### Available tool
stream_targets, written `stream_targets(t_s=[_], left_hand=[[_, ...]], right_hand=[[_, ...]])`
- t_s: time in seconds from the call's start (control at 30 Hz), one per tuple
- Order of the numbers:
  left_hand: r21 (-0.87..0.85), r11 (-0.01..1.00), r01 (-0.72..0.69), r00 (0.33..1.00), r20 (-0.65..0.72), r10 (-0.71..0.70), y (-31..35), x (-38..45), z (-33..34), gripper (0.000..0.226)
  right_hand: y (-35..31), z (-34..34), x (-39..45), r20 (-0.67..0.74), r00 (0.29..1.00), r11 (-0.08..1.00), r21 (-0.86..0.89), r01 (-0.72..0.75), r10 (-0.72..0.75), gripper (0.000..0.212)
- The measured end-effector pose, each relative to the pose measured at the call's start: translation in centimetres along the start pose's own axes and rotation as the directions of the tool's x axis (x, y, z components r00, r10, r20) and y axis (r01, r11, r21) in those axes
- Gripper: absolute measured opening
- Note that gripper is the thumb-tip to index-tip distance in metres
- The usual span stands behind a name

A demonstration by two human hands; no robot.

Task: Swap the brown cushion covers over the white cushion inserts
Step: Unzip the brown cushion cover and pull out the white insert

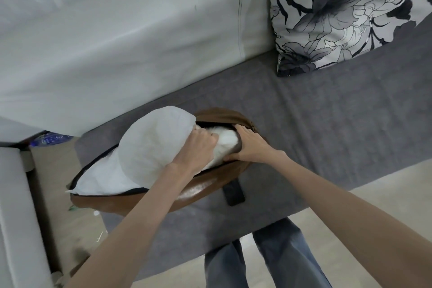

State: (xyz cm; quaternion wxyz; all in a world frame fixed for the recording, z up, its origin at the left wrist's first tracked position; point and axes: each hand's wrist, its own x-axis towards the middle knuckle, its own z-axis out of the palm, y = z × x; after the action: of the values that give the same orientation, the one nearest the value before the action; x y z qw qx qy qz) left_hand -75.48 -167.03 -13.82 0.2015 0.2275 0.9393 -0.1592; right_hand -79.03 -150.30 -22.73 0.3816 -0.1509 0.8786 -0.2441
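Lying on the grey sofa seat, one brown cover holds one white insert, half out. The left hand grips the insert; the right hand clutches the cover's opening. One black phone lies beside; one floral cushion stands behind.

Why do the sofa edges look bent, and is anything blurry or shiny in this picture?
Head view: the wide-angle lens bows the grey sofa seat and the white backrest; the lower left corner is smeared by blur; soft, even light gives a pale sheen on the brown cushion cover below the white cushion insert; the floral cushion stays fairly sharp.
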Motion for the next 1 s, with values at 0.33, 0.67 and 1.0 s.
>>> stream_targets(t_s=[0.33,0.67,1.0], left_hand=[[-0.168,0.985,0.026,0.956,-0.285,-0.074,-2.6,-4.5,-1.3,0.029],[-0.163,0.986,-0.046,0.916,-0.401,-0.023,-3.1,-9.1,-1.4,0.015],[-0.28,0.96,0.013,0.813,-0.556,-0.173,-4.2,-14.5,-1.8,0.03]], right_hand=[[-1.1,-0.6,-0.1,-0.025,0.998,0.998,-0.029,0.058,-0.058,0.117],[-1.6,-0.3,-1.3,-0.006,0.999,0.992,-0.122,0.04,-0.041,0.111],[-2.1,0.1,-2.0,0.1,0.993,0.993,-0.104,-0.052,0.063,0.082]])
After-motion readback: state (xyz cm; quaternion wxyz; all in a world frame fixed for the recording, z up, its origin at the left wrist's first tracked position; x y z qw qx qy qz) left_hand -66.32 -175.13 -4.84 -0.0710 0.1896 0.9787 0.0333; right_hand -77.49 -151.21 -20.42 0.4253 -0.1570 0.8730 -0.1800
